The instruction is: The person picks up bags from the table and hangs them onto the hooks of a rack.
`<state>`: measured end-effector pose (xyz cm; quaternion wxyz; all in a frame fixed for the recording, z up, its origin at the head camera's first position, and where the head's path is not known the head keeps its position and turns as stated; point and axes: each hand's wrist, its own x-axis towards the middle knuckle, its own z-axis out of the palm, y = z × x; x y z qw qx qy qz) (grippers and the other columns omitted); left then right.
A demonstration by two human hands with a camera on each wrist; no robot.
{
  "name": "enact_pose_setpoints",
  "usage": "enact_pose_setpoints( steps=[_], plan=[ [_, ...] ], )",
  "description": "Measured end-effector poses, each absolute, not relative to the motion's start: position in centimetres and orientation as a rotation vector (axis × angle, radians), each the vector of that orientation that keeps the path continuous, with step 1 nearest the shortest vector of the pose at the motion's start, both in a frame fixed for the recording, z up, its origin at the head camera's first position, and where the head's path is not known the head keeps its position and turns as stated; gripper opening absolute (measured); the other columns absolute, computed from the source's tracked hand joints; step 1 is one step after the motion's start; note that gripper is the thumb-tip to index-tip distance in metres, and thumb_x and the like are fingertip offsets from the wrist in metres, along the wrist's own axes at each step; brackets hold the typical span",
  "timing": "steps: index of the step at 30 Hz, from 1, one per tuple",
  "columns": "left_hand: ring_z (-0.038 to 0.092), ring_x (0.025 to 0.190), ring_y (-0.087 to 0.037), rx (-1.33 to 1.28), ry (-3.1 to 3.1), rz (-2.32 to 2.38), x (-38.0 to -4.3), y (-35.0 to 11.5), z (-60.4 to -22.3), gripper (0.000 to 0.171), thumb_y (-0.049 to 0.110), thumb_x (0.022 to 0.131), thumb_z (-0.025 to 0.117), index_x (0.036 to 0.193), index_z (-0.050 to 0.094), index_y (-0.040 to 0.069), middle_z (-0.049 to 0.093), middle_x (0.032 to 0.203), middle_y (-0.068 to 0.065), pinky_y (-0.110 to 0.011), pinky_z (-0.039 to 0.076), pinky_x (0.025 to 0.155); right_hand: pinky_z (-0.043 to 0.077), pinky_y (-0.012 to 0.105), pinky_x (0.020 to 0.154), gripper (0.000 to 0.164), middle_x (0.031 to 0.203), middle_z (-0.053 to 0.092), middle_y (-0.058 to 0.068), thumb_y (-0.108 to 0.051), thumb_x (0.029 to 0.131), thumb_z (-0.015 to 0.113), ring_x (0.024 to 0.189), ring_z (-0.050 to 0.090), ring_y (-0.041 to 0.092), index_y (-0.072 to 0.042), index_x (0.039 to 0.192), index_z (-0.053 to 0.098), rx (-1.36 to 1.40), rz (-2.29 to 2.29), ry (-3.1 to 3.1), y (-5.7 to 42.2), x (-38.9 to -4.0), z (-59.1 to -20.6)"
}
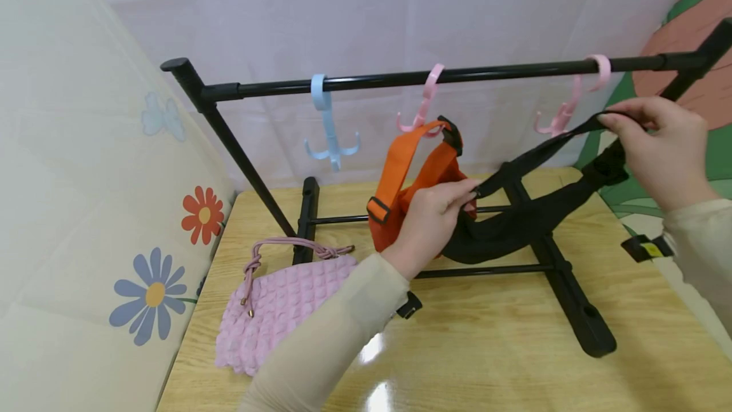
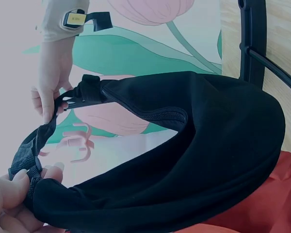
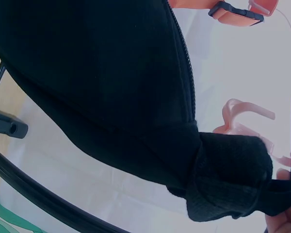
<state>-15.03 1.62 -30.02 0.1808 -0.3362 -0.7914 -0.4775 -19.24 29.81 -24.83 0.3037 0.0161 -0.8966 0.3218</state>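
A black waist bag hangs in the air between my two hands, in front of a black rack. My left hand pinches the strap where it meets the bag's left end. My right hand pinches the black strap near its buckle end, just below a pink hook on the bar. An orange bag hangs by its strap from the middle pink hook, right behind my left hand.
A light blue hook hangs bare on the left of the bar. A pink quilted bag lies on the wooden table at the left. The rack's black feet stand on the table. Cloth walls close in the left and back.
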Motion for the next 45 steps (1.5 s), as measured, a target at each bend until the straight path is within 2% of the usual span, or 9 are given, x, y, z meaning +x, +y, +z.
enact_pose_setpoints(
  steps=[5,21,28,34,40,45],
  plan=[
    [0.067,0.076,-0.016,-0.949,-2.221,-1.285,-15.2,1.7,-30.0,0.023,0.000,0.093,0.061,0.114,0.070,-0.004,0.072,0.095,-0.012,-0.007,0.046,0.078,0.024,0.018,0.045,0.036,0.074,0.043,-0.034,-0.025,0.098,0.059,0.050,0.034,0.000,0.006,0.114,0.067,0.022,0.840,-2.373,29.7,-19.7,-24.6],
    [0.064,0.073,-0.017,-0.948,-2.251,-1.249,-15.5,2.3,-30.1,0.025,0.001,0.096,0.058,0.119,0.068,-0.002,0.072,0.096,-0.011,-0.007,0.044,0.074,0.028,0.014,0.049,0.041,0.073,0.043,-0.033,-0.030,0.097,0.060,0.059,0.040,-0.005,0.005,0.116,0.066,-0.023,0.880,-2.376,29.9,-21.0,-24.7],
    [0.060,0.072,-0.012,-0.925,-2.272,-1.251,-15.5,2.5,-30.0,0.026,0.003,0.096,0.058,0.120,0.068,0.000,0.071,0.089,-0.008,-0.008,0.044,0.071,0.028,0.014,0.046,0.036,0.073,0.046,-0.032,-0.030,0.096,0.061,0.055,0.040,-0.002,0.001,0.114,0.068,-0.029,0.920,-2.378,30.2,-21.4,-24.7],
    [0.063,0.073,-0.014,-0.905,-2.295,-1.286,-15.5,2.7,-30.2,0.027,0.003,0.096,0.059,0.121,0.067,0.000,0.071,0.094,-0.010,-0.007,0.044,0.069,0.029,0.014,0.047,0.031,0.072,0.046,-0.034,-0.031,0.095,0.062,0.057,0.041,-0.003,-0.005,0.111,0.069,-0.029,0.934,-2.391,30.2,-21.8,-24.7],
    [0.060,0.069,-0.010,-0.881,-2.306,-1.272,-15.6,3.0,-30.3,0.027,0.004,0.096,0.060,0.121,0.068,0.001,0.071,0.089,-0.008,-0.007,0.043,0.065,0.028,0.016,0.044,0.038,0.070,0.047,-0.035,-0.032,0.096,0.062,0.051,0.040,-0.002,0.001,0.115,0.068,-0.019,0.945,-2.405,30.3,-22.4,-24.7],
    [0.057,0.066,-0.008,-0.874,-2.311,-1.275,-15.7,3.1,-30.2,0.026,0.006,0.096,0.060,0.120,0.068,0.002,0.070,0.085,-0.006,-0.009,0.042,0.062,0.028,0.016,0.044,0.040,0.069,0.046,-0.034,-0.030,0.096,0.061,0.054,0.041,-0.002,0.004,0.116,0.067,-0.009,0.945,-2.409,30.3,-22.7,-24.7]
  ],
)
